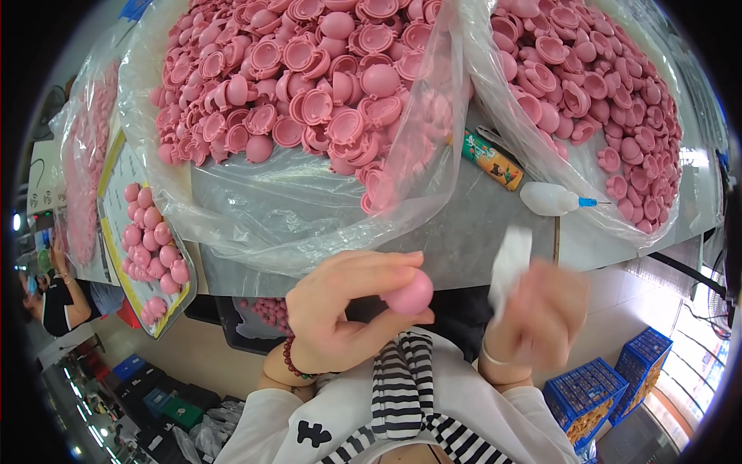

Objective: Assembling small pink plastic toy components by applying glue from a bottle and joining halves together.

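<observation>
My left hand [328,309] grips a smooth pink plastic ball [410,294] between thumb and fingers, just in front of the table edge. Beside it, my right hand [545,313] is smeared by motion. A white piece of cloth or tissue [512,259] sticks up from its fingers, apart from the ball. Past the hands, a clear plastic bag [309,232] lies spread on the table with a heap of pink half-shells and balls [309,85]. A white squeeze bottle [545,199] with a blue needle tip lies beyond my right hand.
A second bag of pink shells [595,85] lies at the far right. Near the bottle rests a green and orange cylinder [493,161]. At left, a tray [166,309] holds several pink balls. Blue crates [583,398] stand on the floor at right. Another person [66,298] sits far left.
</observation>
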Demonstrator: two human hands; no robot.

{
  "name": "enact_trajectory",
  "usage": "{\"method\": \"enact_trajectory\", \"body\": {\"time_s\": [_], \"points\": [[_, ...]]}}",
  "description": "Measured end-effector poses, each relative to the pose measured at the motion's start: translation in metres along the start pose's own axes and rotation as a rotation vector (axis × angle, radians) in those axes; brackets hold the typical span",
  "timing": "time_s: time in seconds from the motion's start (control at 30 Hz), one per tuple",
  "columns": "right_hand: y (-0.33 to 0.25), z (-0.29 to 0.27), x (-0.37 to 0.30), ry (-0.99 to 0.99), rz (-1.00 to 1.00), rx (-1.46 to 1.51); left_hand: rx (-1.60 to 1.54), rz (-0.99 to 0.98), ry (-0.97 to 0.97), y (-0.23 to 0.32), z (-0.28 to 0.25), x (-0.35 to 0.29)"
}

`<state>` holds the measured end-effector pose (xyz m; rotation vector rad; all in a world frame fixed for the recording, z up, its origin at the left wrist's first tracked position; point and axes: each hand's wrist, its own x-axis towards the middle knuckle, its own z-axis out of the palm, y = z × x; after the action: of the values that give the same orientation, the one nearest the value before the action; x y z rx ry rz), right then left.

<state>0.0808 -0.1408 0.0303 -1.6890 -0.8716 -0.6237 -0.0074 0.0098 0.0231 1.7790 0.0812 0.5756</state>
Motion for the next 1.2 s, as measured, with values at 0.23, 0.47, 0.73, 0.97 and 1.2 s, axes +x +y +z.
{"method": "enact_trajectory", "body": {"time_s": [0.23, 0.47, 0.73, 0.97, 1.2], "points": [[0.022, 0.024, 0.003, -0.501, 0.180, -0.216, 0.435, 0.132, 0.435, 0.000, -0.050, -0.016], [0.024, 0.023, 0.008, -0.416, 0.152, -0.136, 1.087, -0.278, 0.714, -0.017, -0.177, -0.021], [-0.023, 0.022, -0.013, -0.874, 0.371, 0.699, 0.603, 0.304, 0.555, 0.009, -0.075, 0.013], [-0.050, 0.083, -0.050, -1.068, 0.837, 1.225, -0.162, 0.568, 0.094, 0.032, -0.035, 0.043], [-0.071, 0.053, -0.002, -0.270, 0.991, 1.260, -1.165, 0.245, -0.345, 0.032, 0.017, 0.042]]}}
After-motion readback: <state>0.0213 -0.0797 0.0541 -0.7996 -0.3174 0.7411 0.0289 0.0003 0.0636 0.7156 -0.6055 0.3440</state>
